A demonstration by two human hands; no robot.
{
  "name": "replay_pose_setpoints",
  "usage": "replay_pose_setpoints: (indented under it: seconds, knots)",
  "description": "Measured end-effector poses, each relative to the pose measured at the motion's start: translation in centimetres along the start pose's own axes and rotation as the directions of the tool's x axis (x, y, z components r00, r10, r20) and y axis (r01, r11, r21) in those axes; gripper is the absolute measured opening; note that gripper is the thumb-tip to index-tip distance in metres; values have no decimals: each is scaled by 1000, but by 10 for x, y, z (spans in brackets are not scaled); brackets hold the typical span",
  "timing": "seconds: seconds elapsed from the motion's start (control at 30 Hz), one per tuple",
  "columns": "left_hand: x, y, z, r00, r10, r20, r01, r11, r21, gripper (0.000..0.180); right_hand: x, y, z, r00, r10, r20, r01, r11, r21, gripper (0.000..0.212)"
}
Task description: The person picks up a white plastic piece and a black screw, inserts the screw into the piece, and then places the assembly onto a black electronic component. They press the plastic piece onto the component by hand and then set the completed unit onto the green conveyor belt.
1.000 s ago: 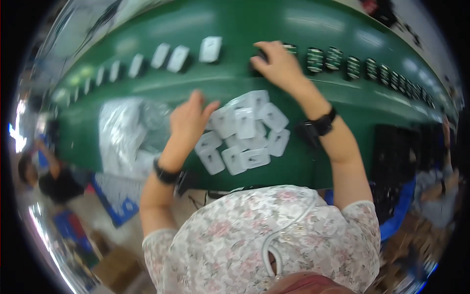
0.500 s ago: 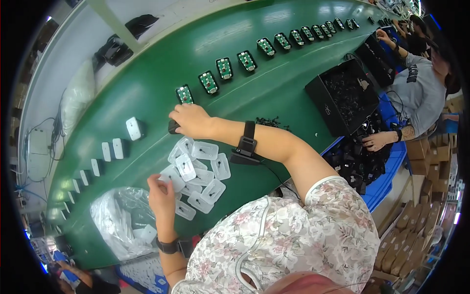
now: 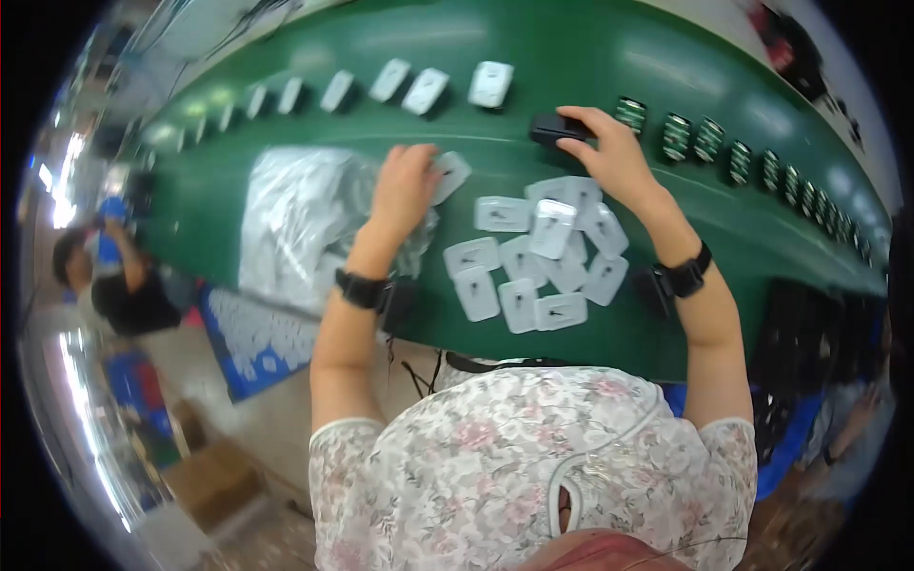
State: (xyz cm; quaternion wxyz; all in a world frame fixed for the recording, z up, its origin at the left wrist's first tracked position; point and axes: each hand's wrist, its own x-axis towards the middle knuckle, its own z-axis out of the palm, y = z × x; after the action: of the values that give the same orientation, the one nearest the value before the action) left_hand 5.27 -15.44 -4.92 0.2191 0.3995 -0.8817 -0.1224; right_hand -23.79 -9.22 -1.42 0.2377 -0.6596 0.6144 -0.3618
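Note:
My left hand [image 3: 404, 188] pinches a whitish translucent plastic cover [image 3: 453, 177] by its edge, just above the green bench. A black plastic case [image 3: 550, 127] is held between the thumb and fingers of my right hand [image 3: 611, 155]; its inside is hidden from here. Between my forearms lies a loose pile of similar whitish covers [image 3: 517, 257], each with a small dark mark or part in the middle. To the right of the black case starts a row of black cases with green circuit boards [image 3: 676, 138].
A row of white-topped units [image 3: 426, 92] runs along the far left of the green bench [image 3: 495, 152]. A clear plastic bag [image 3: 295, 219] of white parts lies beside my left forearm. Black boxes [image 3: 795, 324] stand at the right. Another person [image 3: 133, 295] is at far left.
The view has swung left. My left hand has come away from the pile with a cover pinched in it. My right hand has drawn the black case away from the circuit-board row.

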Motion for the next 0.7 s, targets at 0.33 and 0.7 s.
replay_pose_setpoints:
  seconds: [0.33, 0.7]
  knots:
    - [-24, 29, 5, 995, -4, -98, -6, 995, -104, 53, 38, -45, 56, 930, -308, 202, 277, 946, 168, 39]
    - [-59, 29, -18, 982, -89, -169, 38, 959, -282, 53, 25, -51, 76, 862, -379, 336, 377, 923, 75, 38]
